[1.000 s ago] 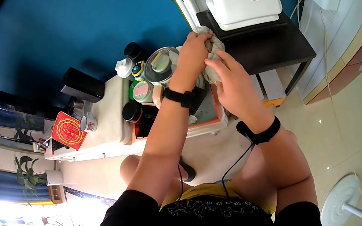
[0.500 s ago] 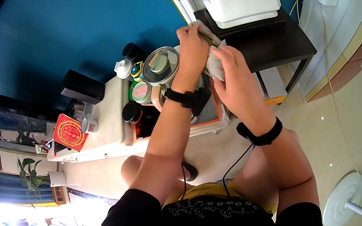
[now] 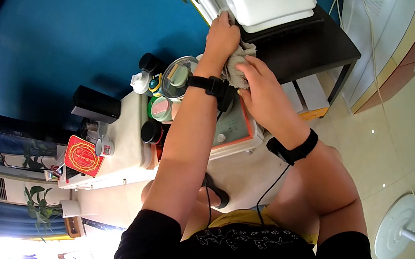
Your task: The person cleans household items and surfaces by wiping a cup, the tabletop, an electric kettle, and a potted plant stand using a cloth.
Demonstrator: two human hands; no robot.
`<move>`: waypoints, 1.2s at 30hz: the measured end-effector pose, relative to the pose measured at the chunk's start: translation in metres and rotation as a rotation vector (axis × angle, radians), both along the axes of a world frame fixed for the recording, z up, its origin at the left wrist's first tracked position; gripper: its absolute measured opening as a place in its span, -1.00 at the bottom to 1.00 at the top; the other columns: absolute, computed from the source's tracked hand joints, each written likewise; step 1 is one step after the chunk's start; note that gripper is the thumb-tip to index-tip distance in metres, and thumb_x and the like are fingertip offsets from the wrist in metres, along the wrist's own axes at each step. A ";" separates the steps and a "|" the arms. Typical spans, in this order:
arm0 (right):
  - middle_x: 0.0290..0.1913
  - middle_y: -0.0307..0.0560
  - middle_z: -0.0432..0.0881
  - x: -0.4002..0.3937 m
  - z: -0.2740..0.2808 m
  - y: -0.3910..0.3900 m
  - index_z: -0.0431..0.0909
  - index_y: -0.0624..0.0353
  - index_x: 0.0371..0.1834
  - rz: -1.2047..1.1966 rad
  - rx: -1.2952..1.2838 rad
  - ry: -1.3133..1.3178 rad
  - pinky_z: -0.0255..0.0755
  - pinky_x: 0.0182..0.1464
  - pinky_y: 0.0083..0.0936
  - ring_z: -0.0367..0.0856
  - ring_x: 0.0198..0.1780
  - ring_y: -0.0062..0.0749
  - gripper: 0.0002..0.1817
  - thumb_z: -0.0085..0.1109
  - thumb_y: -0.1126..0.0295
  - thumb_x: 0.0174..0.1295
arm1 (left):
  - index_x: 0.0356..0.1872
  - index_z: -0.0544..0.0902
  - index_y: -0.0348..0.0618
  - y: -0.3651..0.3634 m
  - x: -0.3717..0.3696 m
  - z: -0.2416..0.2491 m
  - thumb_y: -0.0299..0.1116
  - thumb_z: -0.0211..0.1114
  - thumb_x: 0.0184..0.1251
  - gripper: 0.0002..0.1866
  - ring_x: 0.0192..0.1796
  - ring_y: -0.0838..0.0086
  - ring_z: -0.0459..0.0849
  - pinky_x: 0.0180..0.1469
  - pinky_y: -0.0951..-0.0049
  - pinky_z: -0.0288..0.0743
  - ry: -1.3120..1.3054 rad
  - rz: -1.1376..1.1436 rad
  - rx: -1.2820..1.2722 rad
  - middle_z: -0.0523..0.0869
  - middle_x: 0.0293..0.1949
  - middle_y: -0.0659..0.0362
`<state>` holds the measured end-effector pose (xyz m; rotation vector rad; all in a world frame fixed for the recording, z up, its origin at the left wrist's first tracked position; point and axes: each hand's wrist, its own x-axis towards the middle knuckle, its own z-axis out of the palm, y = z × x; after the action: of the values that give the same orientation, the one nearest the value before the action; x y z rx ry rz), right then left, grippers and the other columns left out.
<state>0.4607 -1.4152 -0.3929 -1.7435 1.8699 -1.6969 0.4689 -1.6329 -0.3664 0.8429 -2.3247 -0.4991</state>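
A crumpled grey cloth (image 3: 238, 65) lies between my two hands, near the black table's left corner. My left hand (image 3: 223, 38) has its fingers closed on the cloth's upper end, beside the white skirting. My right hand (image 3: 266, 87) grips the cloth's lower right side with bent fingers. Below the hands is a tray with an orange rim (image 3: 246, 115). Left of my left wrist stands a glass pot with a clear lid (image 3: 176, 77), partly hidden by my forearm.
A white planter (image 3: 271, 4) stands on the black table (image 3: 307, 50). Jars and bottles, a black-lidded jar (image 3: 152, 130) among them, crowd the cabinet. Further left are a black speaker (image 3: 96, 105), a mug (image 3: 104, 146) and a red tin (image 3: 84, 156). A white round base (image 3: 398, 227) stands on the floor.
My left hand has moved up toward the skirting, with the cloth's upper end. My right hand has shifted slightly down, and the cloth between them looks more stretched out.
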 end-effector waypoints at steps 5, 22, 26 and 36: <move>0.31 0.23 0.38 -0.001 -0.002 -0.002 0.42 0.24 0.20 -0.016 -0.027 0.047 0.46 0.21 -0.20 0.45 0.24 0.18 -0.46 0.22 0.69 0.08 | 0.32 0.42 -0.40 0.007 0.005 0.009 -0.30 0.01 0.28 -0.41 0.25 -0.21 0.47 0.36 0.07 0.33 -0.245 0.108 0.101 0.50 0.17 -0.43; 0.21 0.13 0.48 -0.013 0.002 0.000 0.51 0.27 0.07 0.167 -0.006 -0.030 0.45 0.19 -0.22 0.50 0.18 0.09 -0.56 0.13 0.73 0.05 | 0.19 0.61 -0.22 0.077 0.057 0.034 -0.33 0.12 0.18 -0.50 0.13 -0.06 0.61 0.21 0.16 0.46 -0.204 -0.008 -0.030 0.67 0.06 -0.19; 0.16 0.15 0.51 -0.012 0.003 0.002 0.52 0.28 0.00 0.166 -0.027 -0.003 0.45 0.22 -0.19 0.50 0.19 0.12 -0.61 0.11 0.74 0.04 | 0.16 0.61 -0.26 0.082 0.061 0.059 -0.32 0.14 0.19 -0.51 0.10 -0.05 0.64 0.17 0.17 0.48 -0.294 -0.050 0.142 0.69 0.02 -0.19; 0.17 0.02 0.53 -0.010 0.013 0.004 0.53 0.21 0.04 0.066 -0.174 -0.155 0.50 -0.01 -0.41 0.60 0.04 -0.15 -0.66 0.08 0.69 0.19 | 0.25 0.51 -0.32 -0.008 0.012 0.031 -0.38 0.05 0.20 -0.45 0.23 -0.28 0.47 0.31 0.09 0.40 -0.194 0.073 0.035 0.54 0.19 -0.40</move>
<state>0.4502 -1.4108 -0.3798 -1.6554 1.6268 -1.9592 0.4809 -1.6405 -0.3356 1.0294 -2.4561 -0.4456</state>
